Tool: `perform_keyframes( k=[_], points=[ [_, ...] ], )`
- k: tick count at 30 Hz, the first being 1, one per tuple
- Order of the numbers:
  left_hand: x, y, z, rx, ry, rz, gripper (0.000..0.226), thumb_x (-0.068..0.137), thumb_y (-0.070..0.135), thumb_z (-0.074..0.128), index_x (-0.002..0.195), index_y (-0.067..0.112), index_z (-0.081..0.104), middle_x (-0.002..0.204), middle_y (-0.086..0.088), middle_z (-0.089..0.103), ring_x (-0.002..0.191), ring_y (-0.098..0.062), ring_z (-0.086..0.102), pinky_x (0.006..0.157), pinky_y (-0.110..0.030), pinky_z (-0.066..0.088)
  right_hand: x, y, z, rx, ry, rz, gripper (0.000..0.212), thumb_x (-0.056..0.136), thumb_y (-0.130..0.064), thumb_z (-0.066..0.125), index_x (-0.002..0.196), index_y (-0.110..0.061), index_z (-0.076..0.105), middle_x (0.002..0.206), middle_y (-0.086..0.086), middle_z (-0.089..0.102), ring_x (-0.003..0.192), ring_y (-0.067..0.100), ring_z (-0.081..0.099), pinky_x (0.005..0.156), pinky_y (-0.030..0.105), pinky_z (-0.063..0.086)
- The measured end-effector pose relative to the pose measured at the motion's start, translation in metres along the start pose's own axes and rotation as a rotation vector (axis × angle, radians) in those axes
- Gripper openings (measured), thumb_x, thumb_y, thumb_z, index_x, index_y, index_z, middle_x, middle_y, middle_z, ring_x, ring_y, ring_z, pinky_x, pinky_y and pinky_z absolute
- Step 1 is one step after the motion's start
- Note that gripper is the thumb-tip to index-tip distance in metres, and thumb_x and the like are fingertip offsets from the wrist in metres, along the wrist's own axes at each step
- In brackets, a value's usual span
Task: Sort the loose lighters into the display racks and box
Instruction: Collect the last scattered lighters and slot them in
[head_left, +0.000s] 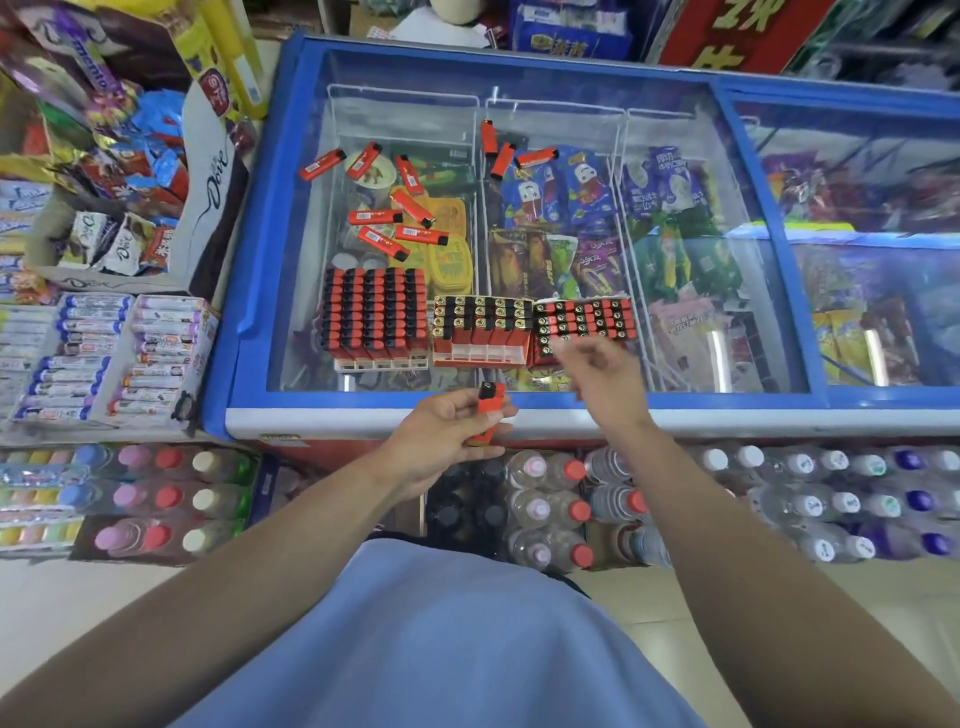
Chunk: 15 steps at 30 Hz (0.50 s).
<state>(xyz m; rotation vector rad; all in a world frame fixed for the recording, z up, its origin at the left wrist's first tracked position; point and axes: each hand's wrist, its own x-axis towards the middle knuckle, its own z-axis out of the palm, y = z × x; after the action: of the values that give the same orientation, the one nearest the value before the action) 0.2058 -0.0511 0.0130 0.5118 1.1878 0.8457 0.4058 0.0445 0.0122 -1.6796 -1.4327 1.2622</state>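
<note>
Shop goods crowd round a blue chest freezer (249, 291) with a glass lid. On the glass, near the front edge, stand three racks side by side: the left rack (375, 318), the middle rack (482, 331) and the right rack (584, 325), each holding red lighters. Loose lighters (390, 215) lie scattered behind them. The left hand (452, 431) grips one red lighter (487, 413) upright. The right hand (602, 376) hovers by the right rack, fingers loosely curled, holding nothing.
</note>
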Motion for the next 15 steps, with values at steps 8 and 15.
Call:
perform_keyframes(
  k=[8, 15],
  points=[
    [0.049, 0.005, 0.058, 0.227, -0.003, -0.033, 0.041, 0.097, 0.016, 0.070, 0.135, 0.013, 0.055, 0.134, -0.004, 0.062, 0.120, -0.020, 0.062, 0.095, -0.041, 0.059, -0.003, 0.014, -0.035, -0.219, -0.169, -0.083, 0.009, 0.089, -0.032, 0.078, 0.091, -0.028, 0.070, 0.075, -0.005, 0.070, 0.066, 0.014, 0.064, 0.072, 0.045, 0.058],
    [0.081, 0.013, 0.085, 0.147, 0.073, -0.152, 0.079, 0.100, 0.004, 0.061, 0.162, 0.013, 0.013, 0.166, -0.001, 0.027, 0.149, -0.025, 0.034, 0.115, -0.042, 0.042, 0.032, 0.030, -0.079, -0.595, 0.036, -0.202, 0.016, 0.103, -0.031, 0.058, 0.115, -0.020, 0.059, 0.088, -0.004, 0.072, 0.077, 0.021, 0.069, 0.067, 0.036, 0.054]
  ],
)
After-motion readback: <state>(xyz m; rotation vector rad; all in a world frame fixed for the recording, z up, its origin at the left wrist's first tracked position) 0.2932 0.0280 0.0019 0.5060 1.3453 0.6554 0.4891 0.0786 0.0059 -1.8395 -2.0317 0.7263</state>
